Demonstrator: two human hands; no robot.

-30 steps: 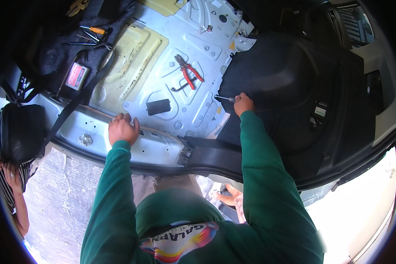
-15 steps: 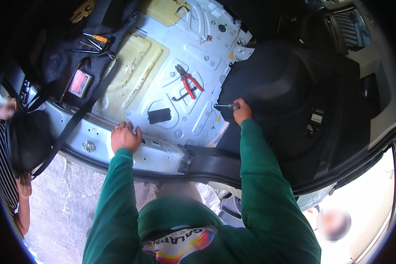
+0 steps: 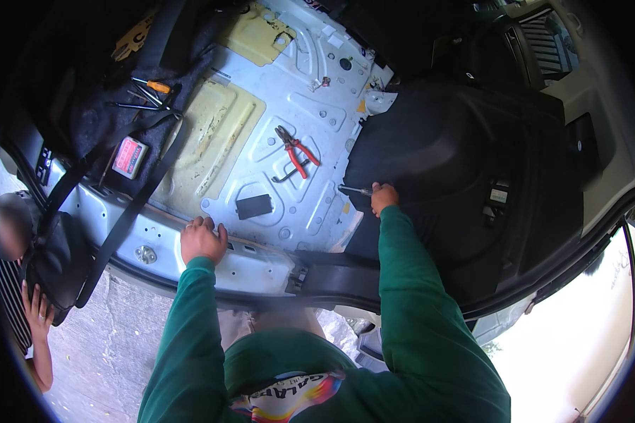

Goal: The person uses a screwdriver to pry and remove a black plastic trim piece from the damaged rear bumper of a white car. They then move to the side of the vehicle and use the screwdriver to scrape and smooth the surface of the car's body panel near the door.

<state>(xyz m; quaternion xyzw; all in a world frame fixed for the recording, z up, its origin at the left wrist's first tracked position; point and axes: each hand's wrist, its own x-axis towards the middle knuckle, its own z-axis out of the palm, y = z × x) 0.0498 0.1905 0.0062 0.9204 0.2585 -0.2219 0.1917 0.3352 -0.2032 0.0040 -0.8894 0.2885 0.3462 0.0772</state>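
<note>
Watching remotely, I judged that a slip could scuff or crack the moulded, matte-black trim panel [image 3: 430, 151] at two o'clock, or scratch the ribbed, pale metal floor [image 3: 282, 99] toward eleven. On the smooth, pierced sill [image 3: 168, 241], the left hand [image 3: 203, 243] rested at half past eight, fingers bent, slightly parted. At three o'clock the right hand [image 3: 384, 199] pinched a slim, straight-shafted tool [image 3: 356, 190]; whether its tip touched the panel's edge, I couldn't tell.
</note>
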